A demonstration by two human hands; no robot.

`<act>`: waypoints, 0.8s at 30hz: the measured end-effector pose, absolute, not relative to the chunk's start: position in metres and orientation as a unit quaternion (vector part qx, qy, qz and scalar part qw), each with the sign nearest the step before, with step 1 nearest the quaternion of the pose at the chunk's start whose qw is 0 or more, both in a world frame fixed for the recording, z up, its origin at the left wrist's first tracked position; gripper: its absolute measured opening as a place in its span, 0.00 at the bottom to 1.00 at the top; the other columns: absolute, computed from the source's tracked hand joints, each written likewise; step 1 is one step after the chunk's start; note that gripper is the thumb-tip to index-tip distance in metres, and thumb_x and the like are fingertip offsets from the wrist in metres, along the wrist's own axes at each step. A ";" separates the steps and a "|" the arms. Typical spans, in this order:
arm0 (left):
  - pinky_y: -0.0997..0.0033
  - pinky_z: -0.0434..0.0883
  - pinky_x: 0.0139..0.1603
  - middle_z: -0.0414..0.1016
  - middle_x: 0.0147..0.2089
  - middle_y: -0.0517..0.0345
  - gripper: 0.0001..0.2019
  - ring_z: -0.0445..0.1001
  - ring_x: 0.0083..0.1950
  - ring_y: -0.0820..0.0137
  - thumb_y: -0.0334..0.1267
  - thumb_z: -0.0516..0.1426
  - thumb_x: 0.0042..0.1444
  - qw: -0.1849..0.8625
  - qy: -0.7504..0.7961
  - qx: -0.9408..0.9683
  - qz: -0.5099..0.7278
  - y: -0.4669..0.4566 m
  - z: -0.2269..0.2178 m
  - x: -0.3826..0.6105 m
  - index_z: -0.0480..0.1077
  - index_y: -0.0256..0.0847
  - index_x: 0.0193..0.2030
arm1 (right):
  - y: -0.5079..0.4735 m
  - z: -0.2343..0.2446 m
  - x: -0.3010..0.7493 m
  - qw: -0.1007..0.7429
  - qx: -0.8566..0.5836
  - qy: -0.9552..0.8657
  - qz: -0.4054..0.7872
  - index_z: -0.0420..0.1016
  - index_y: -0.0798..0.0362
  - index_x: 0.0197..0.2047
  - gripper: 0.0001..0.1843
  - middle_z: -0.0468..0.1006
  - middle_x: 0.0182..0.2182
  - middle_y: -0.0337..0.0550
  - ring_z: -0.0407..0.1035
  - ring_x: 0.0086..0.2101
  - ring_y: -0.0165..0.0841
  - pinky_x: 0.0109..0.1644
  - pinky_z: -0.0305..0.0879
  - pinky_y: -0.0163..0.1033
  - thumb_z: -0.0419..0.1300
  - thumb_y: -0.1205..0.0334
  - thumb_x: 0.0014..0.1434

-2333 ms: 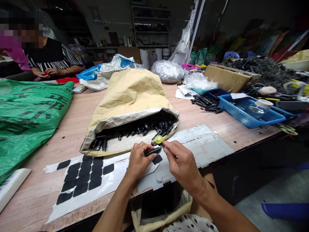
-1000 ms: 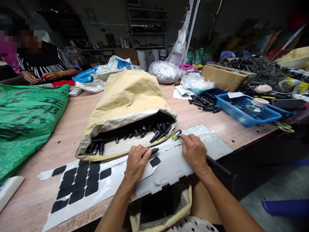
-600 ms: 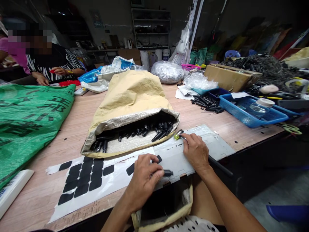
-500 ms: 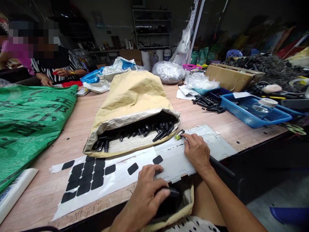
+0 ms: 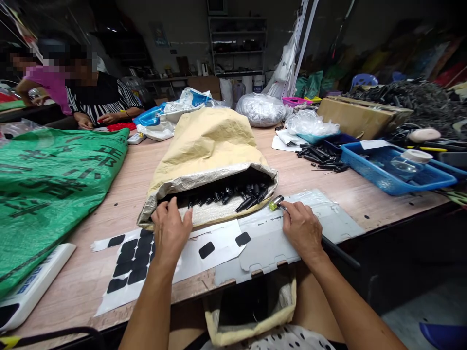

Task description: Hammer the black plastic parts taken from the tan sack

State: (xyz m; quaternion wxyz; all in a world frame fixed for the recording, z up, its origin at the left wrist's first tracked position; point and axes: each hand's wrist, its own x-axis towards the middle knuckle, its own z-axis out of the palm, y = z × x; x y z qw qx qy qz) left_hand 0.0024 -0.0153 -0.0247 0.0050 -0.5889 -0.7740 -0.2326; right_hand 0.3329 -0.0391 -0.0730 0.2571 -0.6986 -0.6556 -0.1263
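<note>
A tan paper sack (image 5: 207,146) lies on its side on the wooden table (image 5: 120,180), its mouth full of several black handle-like parts (image 5: 251,192). My left hand (image 5: 170,233) is open, fingers spread at the sack's lower lip, holding nothing. My right hand (image 5: 302,229) rests on a grey sheet (image 5: 321,218) and is closed on a small hammer (image 5: 276,202) with a yellow-green and metal head; its black handle (image 5: 339,252) sticks out past my wrist. A white backing sheet with several black pads (image 5: 133,255) lies under my left forearm.
An open tan bag (image 5: 251,316) hangs below the table edge by my lap. A green woven sack (image 5: 47,180) covers the left. A blue basket (image 5: 394,167), loose black parts (image 5: 321,155), a cardboard box (image 5: 361,116) and plastic bags sit right and behind. Two people work at far left.
My left hand carried a black part down to the bag below the table edge, came back without it, and now reaches to the sack's mouth. My right hand set the hammer down and stays still.
</note>
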 end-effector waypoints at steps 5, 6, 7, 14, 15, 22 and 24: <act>0.42 0.62 0.66 0.62 0.66 0.28 0.27 0.59 0.69 0.40 0.49 0.53 0.63 0.019 -0.835 -0.527 -0.154 0.029 -0.023 -0.012 0.66 0.32 0.62 | -0.040 -0.073 0.333 0.262 -0.695 -0.658 -0.121 0.77 0.48 0.53 0.16 0.76 0.38 0.44 0.64 0.40 0.37 0.42 0.54 0.41 0.57 0.67 0.64; 0.40 0.62 0.65 0.63 0.65 0.28 0.26 0.59 0.68 0.38 0.50 0.54 0.62 0.018 -0.848 -0.508 -0.149 0.035 -0.022 -0.011 0.68 0.32 0.59 | -0.040 -0.073 0.333 0.262 -0.695 -0.658 -0.121 0.77 0.48 0.53 0.15 0.76 0.38 0.44 0.64 0.40 0.37 0.42 0.54 0.41 0.57 0.67 0.64; 0.38 0.62 0.64 0.63 0.64 0.27 0.26 0.60 0.68 0.37 0.52 0.54 0.61 0.014 -0.863 -0.483 -0.147 0.041 -0.022 -0.009 0.69 0.33 0.57 | -0.040 -0.073 0.333 0.263 -0.695 -0.658 -0.120 0.77 0.48 0.53 0.15 0.76 0.38 0.44 0.64 0.40 0.37 0.42 0.54 0.40 0.57 0.67 0.64; 0.34 0.54 0.68 0.46 0.74 0.20 0.38 0.48 0.74 0.33 0.59 0.55 0.57 -0.021 -0.892 -0.410 -0.190 0.067 -0.027 -0.007 0.63 0.29 0.64 | -0.040 -0.071 0.332 0.260 -0.698 -0.656 -0.120 0.77 0.47 0.54 0.15 0.76 0.38 0.43 0.65 0.41 0.37 0.43 0.54 0.40 0.57 0.66 0.66; 0.34 0.53 0.68 0.45 0.75 0.20 0.41 0.48 0.74 0.32 0.60 0.55 0.56 -0.038 -0.893 -0.405 -0.194 0.071 -0.028 -0.010 0.61 0.28 0.66 | -0.040 -0.071 0.332 0.260 -0.698 -0.656 -0.119 0.77 0.47 0.54 0.15 0.76 0.39 0.43 0.65 0.41 0.37 0.43 0.54 0.40 0.57 0.66 0.66; 0.31 0.59 0.63 0.60 0.69 0.24 0.41 0.57 0.70 0.31 0.63 0.52 0.56 -0.082 -0.894 -0.380 -0.224 0.083 -0.032 -0.011 0.60 0.35 0.68 | -0.040 -0.072 0.332 0.261 -0.697 -0.657 -0.118 0.76 0.48 0.53 0.15 0.76 0.39 0.44 0.64 0.41 0.38 0.43 0.54 0.41 0.57 0.65 0.65; 0.34 0.60 0.63 0.62 0.68 0.23 0.39 0.58 0.70 0.32 0.62 0.51 0.58 -0.081 -0.887 -0.389 -0.235 0.078 -0.032 -0.008 0.62 0.33 0.67 | -0.039 -0.072 0.332 0.258 -0.698 -0.657 -0.119 0.76 0.48 0.53 0.14 0.76 0.39 0.43 0.64 0.41 0.38 0.43 0.54 0.41 0.57 0.64 0.65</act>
